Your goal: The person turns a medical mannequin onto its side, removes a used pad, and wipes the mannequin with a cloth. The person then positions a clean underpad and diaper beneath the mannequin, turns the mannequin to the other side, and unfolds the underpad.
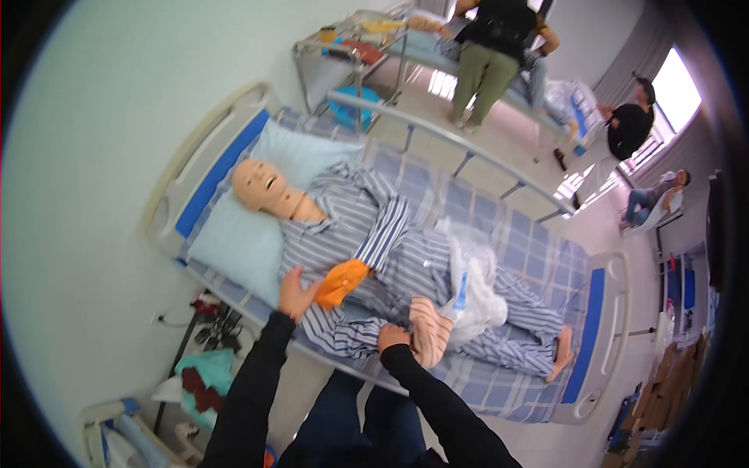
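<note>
A manikin (257,185) in blue-striped pyjamas lies on its back on a plaid bed, its head on a light blue pillow (234,246). My left hand (296,295) is at its near upper arm, thumb and fingers apart, beside an orange cloth (342,282) that lies on the belly. My right hand (393,337) is closed at the end of the manikin's near sleeve (343,331); what its fingers hold is hidden. Touching or close to that hand is a red-and-white striped cloth (429,331). A white plastic bag (476,300) rests over the thighs.
A raised side rail (468,160) runs along the bed's far side. The headboard (204,168) is left, the footboard (597,335) right. Behind stand a trolley (335,58), a second bed and several people. A stand with a teal cloth (211,382) is at lower left.
</note>
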### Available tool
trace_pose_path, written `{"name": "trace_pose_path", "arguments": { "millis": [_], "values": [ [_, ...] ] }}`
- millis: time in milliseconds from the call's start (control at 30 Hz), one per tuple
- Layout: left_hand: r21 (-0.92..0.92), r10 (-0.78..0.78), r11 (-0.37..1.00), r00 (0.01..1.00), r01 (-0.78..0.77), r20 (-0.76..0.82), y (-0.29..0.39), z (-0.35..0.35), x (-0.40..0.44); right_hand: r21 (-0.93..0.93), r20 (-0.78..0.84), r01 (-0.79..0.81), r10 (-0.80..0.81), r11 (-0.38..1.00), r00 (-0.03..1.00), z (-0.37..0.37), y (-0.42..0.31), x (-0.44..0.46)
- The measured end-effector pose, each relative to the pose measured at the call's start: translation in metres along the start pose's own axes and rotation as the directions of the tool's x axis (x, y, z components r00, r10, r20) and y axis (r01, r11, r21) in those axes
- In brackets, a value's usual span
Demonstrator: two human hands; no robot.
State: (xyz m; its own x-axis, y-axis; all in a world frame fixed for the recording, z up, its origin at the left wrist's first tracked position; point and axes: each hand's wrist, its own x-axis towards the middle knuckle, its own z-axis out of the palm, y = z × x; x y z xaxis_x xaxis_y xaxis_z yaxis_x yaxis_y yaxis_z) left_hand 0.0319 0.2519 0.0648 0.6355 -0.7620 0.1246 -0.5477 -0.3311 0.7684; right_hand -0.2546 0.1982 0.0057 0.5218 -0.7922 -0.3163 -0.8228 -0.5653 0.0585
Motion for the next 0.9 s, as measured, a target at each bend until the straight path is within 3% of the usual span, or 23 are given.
{"name": "trace_pose_path", "arguments": {
  "millis": [100, 200, 267, 333, 367, 400, 500, 633, 667, 733, 800, 900],
  "values": [
    [0.160, 0.031, 0.986, 0.998, -0.039, 0.056, 0.022, 0.035, 0.057, 0.158, 0.180, -0.070, 0.041, 0.985, 0.983, 0.019, -0.001, -0.040],
    [0.262, -0.059, 0.964, 0.932, -0.040, 0.358, 0.025, 0.074, 0.093, 0.239, 0.199, -0.103, 0.055, 0.966, 0.979, 0.057, 0.021, -0.045],
    [0.287, -0.159, 0.958, 0.793, -0.021, 0.589, 0.024, 0.104, 0.104, 0.262, 0.172, -0.095, 0.050, 0.960, 0.984, 0.100, 0.040, -0.028],
    [0.256, -0.176, 0.967, 0.751, 0.009, 0.636, 0.040, 0.121, 0.111, 0.275, 0.306, -0.136, 0.048, 0.952, 0.951, 0.139, 0.057, 0.005],
    [0.256, -0.184, 0.966, 0.734, 0.014, 0.654, 0.041, 0.126, 0.114, 0.291, 0.260, -0.106, 0.028, 0.951, 0.965, 0.134, 0.064, 0.014],
    [0.268, -0.210, 0.963, 0.710, 0.030, 0.673, 0.041, 0.133, 0.115, 0.328, 0.357, -0.109, -0.016, 0.938, 0.934, 0.130, 0.071, 0.021],
    [0.138, -0.102, 0.990, 0.585, -0.018, 0.805, 0.046, 0.157, 0.104, 0.469, 0.322, -0.038, -0.131, 0.882, 0.938, 0.126, 0.088, 0.022],
    [0.249, -0.240, 0.966, 0.569, 0.063, 0.787, 0.122, 0.184, 0.100, 0.633, 0.217, 0.016, -0.198, 0.774, 0.956, 0.103, 0.137, -0.001],
    [0.120, -0.251, 0.956, 0.532, 0.270, 0.809, 0.147, 0.194, 0.104, 0.643, 0.221, -0.001, -0.185, 0.766, 0.957, 0.100, 0.155, -0.009],
    [-0.133, -0.240, 0.753, 0.457, 0.644, 0.856, 0.204, 0.223, 0.109, 0.622, 0.264, -0.103, -0.083, 0.776, 0.961, 0.118, 0.191, -0.024],
    [-0.144, -0.281, 0.444, 0.289, 0.884, 0.915, 0.280, 0.262, 0.140, 0.565, 0.323, -0.277, 0.100, 0.777, 0.941, 0.166, 0.217, -0.031],
    [-0.367, -0.161, 0.161, 0.391, 0.916, 0.906, 0.319, 0.382, 0.193, 0.590, 0.298, -0.423, 0.301, 0.688, 0.906, 0.167, 0.264, -0.019]
  ]
}}
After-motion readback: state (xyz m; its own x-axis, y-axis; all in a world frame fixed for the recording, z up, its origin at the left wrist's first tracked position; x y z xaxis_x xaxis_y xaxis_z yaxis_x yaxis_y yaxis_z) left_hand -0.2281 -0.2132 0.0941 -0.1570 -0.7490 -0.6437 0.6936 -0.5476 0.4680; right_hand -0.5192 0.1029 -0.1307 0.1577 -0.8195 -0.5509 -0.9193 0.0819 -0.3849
